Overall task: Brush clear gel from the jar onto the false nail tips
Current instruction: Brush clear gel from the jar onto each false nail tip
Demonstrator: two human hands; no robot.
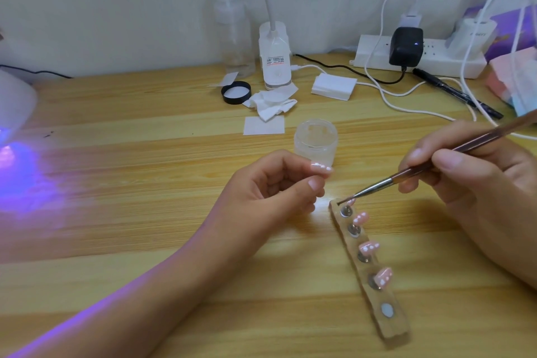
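Note:
A clear holder strip point(386, 325) lies at the lower right of the wooden table with several pink false nail tips point(368, 247) on metal pegs; its nearest peg is bare. My right hand point(476, 183) holds a thin brush point(406, 174), its bristles touching the farthest tip point(350, 202) on the strip. My left hand point(270, 192) pinches one loose pink nail tip point(408, 167) between thumb and forefinger, just in front of the open clear gel jar point(316, 141).
The jar's black lid point(236, 92), crumpled wipes point(273, 104) and a pad stack point(334, 86) lie behind the jar. A power strip point(418, 59) with cables and a black pen point(456, 93) sit at the back right. A UV lamp point(14, 102) glows purple at the left.

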